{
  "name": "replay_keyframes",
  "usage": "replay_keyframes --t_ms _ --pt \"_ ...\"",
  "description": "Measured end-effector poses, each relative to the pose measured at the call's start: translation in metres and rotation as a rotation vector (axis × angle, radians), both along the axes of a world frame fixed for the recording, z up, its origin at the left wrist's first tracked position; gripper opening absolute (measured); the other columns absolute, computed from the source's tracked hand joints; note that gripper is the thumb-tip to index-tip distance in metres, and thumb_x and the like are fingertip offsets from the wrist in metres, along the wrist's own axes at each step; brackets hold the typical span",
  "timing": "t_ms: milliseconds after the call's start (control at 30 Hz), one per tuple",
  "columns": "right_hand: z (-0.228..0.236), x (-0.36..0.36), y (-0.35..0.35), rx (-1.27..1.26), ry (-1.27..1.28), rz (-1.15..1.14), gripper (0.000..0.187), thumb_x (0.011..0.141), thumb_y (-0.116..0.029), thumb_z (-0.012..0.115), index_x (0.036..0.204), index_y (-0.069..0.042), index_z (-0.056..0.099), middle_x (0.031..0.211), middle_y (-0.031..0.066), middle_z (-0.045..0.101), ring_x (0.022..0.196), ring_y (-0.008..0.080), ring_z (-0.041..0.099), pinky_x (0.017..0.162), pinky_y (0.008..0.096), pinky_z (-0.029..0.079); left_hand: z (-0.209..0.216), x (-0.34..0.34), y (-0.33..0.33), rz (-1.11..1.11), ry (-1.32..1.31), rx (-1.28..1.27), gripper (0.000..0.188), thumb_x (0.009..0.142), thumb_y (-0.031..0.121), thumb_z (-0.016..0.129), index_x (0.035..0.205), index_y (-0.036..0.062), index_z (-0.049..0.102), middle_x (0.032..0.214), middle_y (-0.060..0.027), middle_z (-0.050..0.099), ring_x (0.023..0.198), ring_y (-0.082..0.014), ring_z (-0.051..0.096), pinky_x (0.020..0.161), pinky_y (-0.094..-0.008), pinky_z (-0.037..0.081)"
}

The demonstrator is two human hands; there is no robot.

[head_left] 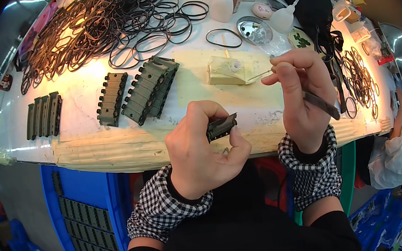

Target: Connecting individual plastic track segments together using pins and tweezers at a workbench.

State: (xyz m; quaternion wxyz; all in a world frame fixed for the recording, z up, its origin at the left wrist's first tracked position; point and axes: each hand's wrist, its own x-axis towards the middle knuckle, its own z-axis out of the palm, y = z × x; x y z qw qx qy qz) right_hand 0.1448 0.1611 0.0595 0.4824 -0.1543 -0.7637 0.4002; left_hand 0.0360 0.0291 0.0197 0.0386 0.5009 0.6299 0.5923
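Observation:
My left hand [204,148] is closed around a small dark green plastic part [221,128], gripped between thumb and fingers above the table's front edge. Metal tweezers [321,104] are pinched in my right hand [303,91], their thin tip pointing left toward a tape-wrapped block [227,77]. A small whitish round piece [236,65] sits on top of that block. Similar green parts stand on the table to the left: a single row [112,99], a larger double group [150,89] and a smaller cluster [44,116].
A heap of black rubber bands [111,23] covers the back left, with one loose band [223,38] nearer. White squeeze bottles [221,6] and a round metal dish [254,29] stand behind the block. Below left, a blue tray [50,196] holds rows of green parts. Another person [398,160] is at right.

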Motion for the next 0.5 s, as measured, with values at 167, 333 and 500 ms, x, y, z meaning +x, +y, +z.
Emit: replay_keyframes --t_ms 167,333,500 --pt "-0.003 -0.014 0.011 0.267 -0.18 -0.185 0.006 0.085 0.001 0.067 0.091 -0.001 0.065 0.083 0.0066 0.059 0.065 0.0159 0.057 0.057 0.0266 0.045 0.001 -0.013 -0.01 -0.13 -0.343 0.009 0.028 0.079 0.006 0.058 0.102 0.001 0.042 0.073 -0.0091 0.057 0.066 -0.0138 0.056 0.066 -0.026 0.048" --pt "-0.018 -0.02 0.014 0.266 -0.273 -0.156 0.009 0.086 -0.002 0.067 0.094 -0.003 0.065 0.084 0.0083 0.058 0.067 0.0228 0.059 0.058 0.03 0.047 0.005 -0.03 -0.015 -0.401 -0.992 0.15 0.03 0.082 0.026 0.051 0.102 0.0073 0.04 0.071 -0.0104 0.054 0.066 -0.0218 0.055 0.069 -0.0361 0.05" --pt "-0.017 -0.02 0.011 0.241 -0.35 -0.139 0.009 0.086 -0.003 0.067 0.096 -0.004 0.065 0.085 0.0084 0.057 0.065 0.0233 0.059 0.057 0.0308 0.047 -0.004 -0.033 -0.018 -0.521 -1.182 0.255 0.029 0.082 0.024 0.052 0.103 0.0078 0.04 0.074 -0.0117 0.054 0.068 -0.0212 0.056 0.069 -0.035 0.05"
